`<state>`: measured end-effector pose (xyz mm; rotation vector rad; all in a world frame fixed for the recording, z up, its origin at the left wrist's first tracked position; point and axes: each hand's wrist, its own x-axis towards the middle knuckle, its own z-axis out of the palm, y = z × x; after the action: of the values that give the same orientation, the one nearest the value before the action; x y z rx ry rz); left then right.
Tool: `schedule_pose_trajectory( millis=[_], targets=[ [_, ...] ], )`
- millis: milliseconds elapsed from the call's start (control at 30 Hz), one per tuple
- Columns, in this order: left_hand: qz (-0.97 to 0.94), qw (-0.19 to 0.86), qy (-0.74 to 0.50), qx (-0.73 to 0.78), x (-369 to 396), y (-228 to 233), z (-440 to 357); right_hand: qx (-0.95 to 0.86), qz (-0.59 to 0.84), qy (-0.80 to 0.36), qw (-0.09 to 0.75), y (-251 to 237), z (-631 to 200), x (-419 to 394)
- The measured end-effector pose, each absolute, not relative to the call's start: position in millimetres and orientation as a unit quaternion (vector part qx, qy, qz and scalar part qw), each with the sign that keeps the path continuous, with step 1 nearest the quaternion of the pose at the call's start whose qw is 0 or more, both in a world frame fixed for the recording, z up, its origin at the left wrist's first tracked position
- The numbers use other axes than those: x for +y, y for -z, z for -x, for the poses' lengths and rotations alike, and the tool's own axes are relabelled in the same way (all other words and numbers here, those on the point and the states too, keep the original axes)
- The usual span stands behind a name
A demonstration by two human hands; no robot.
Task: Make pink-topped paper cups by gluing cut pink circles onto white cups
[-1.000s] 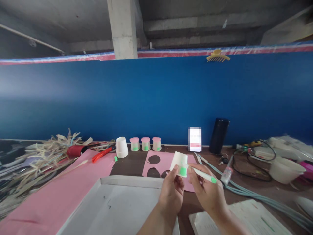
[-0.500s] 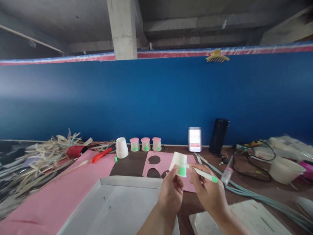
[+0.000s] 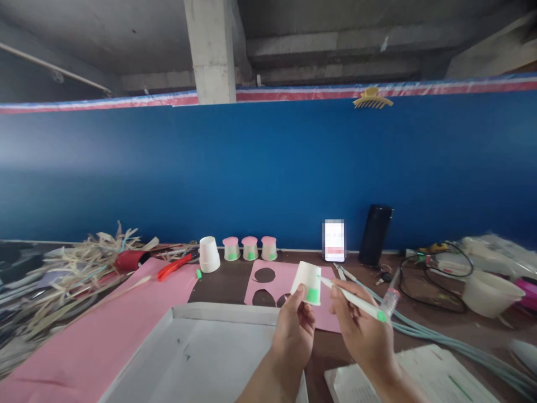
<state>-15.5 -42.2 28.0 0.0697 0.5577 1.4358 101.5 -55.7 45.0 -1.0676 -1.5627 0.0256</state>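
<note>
My left hand [image 3: 293, 330] pinches a small white paper cup [image 3: 308, 281], held upside down, with a green patch on its side. In my right hand [image 3: 363, 330] is a white marker pen [image 3: 354, 300] with a green end; its tip sits just right of the cup's side. Both hands hover above the pink paper sheet [image 3: 289, 282] with round holes cut in it. Three small cups with pink tops and green patches [image 3: 250, 247] stand in a row at the back, next to a plain white cup [image 3: 208, 253].
A shallow white tray [image 3: 197, 347] lies in front of me. Pink card [image 3: 104, 330], red cutter [image 3: 174, 266] and dry straw [image 3: 71, 268] lie left. A phone [image 3: 334, 240], black flask [image 3: 375, 234], cables [image 3: 423, 280], white bowl [image 3: 489, 291] and papers [image 3: 423, 375] lie right.
The pen's tip has drawn slightly away from the green patch and the pen's rear end has dropped lower to the right. The cup has tilted a little.
</note>
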Motion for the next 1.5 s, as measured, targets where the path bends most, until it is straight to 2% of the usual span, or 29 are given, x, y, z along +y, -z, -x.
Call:
schedule_pose_trajectory(
  millis=[1500],
  targets=[
    [-0.063,0.726,-0.642,0.238,-41.0,-20.8,13.6,-0.67,0.468,-0.017,0.576,-44.3,-103.2,-51.3]
  ],
)
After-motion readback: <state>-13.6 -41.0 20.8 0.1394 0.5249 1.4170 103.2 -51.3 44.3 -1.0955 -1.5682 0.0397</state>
